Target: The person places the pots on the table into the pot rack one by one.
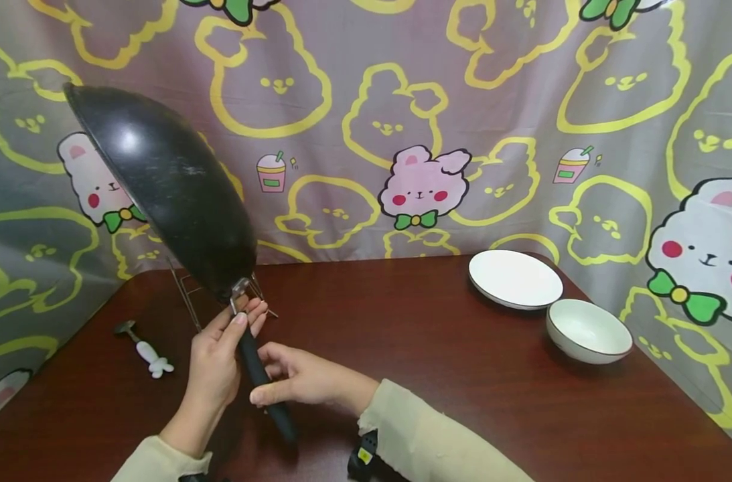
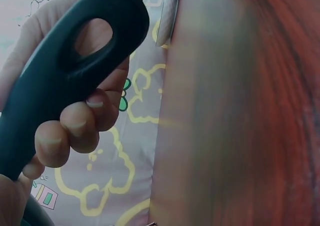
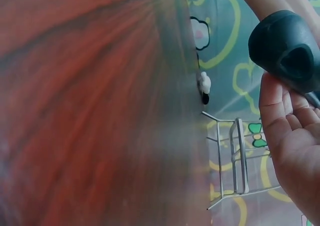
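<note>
A black wok (image 1: 167, 174) is held up in the air on the left in the head view, tilted with its dark underside showing. Its long black handle (image 1: 254, 361) slants down toward me. My left hand (image 1: 211, 365) grips the handle near the metal neck, thumb along it. Lower down, my right hand (image 1: 305, 378) holds the same handle, thumb in front and fingers behind. The left wrist view shows the handle's holed end (image 2: 107, 60) up close, with curled fingertips around the grip. The wok's inside is hidden.
A metal wire rack (image 1: 187, 298) stands on the brown table (image 1: 390, 335), partly hidden behind the wok. To its left lies a small tool with a white figure-shaped handle (image 1: 149, 355). A white plate (image 1: 515, 278) and a white bowl (image 1: 589, 331) are at the right. A patterned curtain (image 1: 353, 154) surrounds the table.
</note>
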Motion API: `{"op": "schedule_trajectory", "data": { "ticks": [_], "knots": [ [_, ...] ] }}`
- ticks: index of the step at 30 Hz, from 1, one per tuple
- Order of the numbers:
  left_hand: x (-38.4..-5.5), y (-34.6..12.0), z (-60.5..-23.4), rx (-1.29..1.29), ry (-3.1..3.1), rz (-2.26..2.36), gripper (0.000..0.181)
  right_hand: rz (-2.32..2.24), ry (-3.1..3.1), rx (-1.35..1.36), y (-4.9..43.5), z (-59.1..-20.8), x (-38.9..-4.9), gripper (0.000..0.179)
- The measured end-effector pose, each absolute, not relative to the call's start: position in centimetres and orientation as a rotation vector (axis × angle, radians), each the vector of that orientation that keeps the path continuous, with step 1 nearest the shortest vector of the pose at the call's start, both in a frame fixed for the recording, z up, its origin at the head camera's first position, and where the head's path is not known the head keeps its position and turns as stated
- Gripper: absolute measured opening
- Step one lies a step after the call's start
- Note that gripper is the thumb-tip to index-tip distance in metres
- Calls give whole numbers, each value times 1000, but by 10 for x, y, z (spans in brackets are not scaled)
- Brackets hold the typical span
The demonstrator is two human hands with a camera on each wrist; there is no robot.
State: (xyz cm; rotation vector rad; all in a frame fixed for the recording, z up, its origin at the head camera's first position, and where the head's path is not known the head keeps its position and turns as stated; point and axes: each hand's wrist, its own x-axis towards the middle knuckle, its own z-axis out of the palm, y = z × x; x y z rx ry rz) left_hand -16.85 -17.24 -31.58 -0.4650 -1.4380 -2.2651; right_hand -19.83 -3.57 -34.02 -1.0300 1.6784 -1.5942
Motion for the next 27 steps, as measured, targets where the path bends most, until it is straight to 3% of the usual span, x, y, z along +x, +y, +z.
{"op": "schedule_trajectory", "data": {
  "ticks": [8, 27],
  "knots": [
    [-168, -176, -319, -478, -1408, -2320, 21, -1622, 1649, -990, -39, -341, -196, 36],
    [-166, -185, -335, -240, -1608, -2321, 18, -1561, 1670, -933, -42, -352, -200, 32]
  ]
}}
